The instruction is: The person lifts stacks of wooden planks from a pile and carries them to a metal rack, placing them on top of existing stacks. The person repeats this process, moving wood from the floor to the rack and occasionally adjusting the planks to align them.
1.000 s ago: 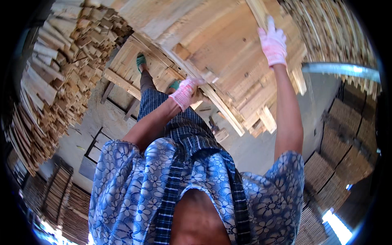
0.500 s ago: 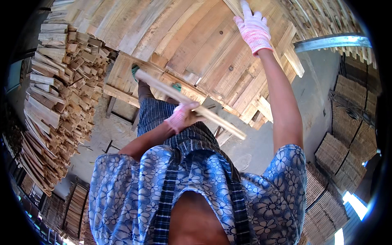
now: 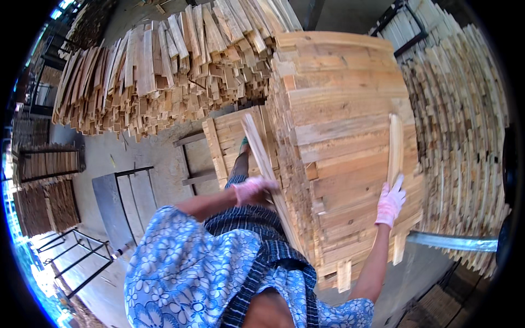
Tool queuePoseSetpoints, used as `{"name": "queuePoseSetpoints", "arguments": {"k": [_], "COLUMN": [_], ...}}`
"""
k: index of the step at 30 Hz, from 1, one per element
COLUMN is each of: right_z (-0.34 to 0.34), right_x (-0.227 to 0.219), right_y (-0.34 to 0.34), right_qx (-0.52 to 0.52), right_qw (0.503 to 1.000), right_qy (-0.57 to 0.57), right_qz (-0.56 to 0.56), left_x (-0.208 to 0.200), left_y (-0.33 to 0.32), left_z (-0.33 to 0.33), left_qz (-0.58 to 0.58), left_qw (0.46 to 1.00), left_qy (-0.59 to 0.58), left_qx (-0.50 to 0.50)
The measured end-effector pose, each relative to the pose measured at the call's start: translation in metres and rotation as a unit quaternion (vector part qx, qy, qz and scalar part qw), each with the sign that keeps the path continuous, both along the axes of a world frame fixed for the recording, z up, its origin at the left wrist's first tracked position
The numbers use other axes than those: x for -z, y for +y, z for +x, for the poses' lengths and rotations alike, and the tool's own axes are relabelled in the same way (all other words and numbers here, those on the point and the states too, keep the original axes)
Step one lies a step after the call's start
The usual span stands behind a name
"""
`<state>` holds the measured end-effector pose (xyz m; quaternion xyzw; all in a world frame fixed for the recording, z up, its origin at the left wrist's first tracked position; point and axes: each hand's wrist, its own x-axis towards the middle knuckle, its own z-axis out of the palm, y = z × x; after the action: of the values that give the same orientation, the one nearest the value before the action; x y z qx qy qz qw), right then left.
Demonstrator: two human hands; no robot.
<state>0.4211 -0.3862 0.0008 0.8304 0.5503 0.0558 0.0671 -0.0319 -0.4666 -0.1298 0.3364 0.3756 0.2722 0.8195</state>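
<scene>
Both hands closed on wooden slats [image 3: 395, 147] against a plank stack [image 3: 350, 109], loose timber heap [image 3: 164, 71] behind.

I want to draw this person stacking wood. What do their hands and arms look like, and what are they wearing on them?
Both hands wear thin pink gloves that end at the wrist: the left hand and the right hand. The forearms are bare above the gloves. Short sleeves of a blue top with a white flower pattern cover the upper arms, and a dark blue checked strap runs down the front.
</scene>
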Motion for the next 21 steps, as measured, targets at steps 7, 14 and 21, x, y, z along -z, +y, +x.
{"name": "queuePoseSetpoints", "arguments": {"k": [7,14,21], "right_z": [0.008,-0.006,-0.034], "right_x": [0.001,-0.021,-0.023], "right_y": [0.004,0.048,0.136], "right_qx": [0.011,0.002,-0.026], "right_qw": [1.0,0.999,0.999], "right_qy": [0.014,0.043,0.04], "right_qz": [-0.01,0.006,0.007], "left_x": [-0.062,-0.054,-0.078], "left_y": [0.163,0.214,0.18], "left_z": [-0.031,0.029,0.01], "left_qz": [-0.181,-0.202,-0.164], "left_qw": [0.98,0.973,0.982], "left_qy": [-0.031,-0.059,-0.058], "left_qx": [-0.078,-0.091,-0.072]}}
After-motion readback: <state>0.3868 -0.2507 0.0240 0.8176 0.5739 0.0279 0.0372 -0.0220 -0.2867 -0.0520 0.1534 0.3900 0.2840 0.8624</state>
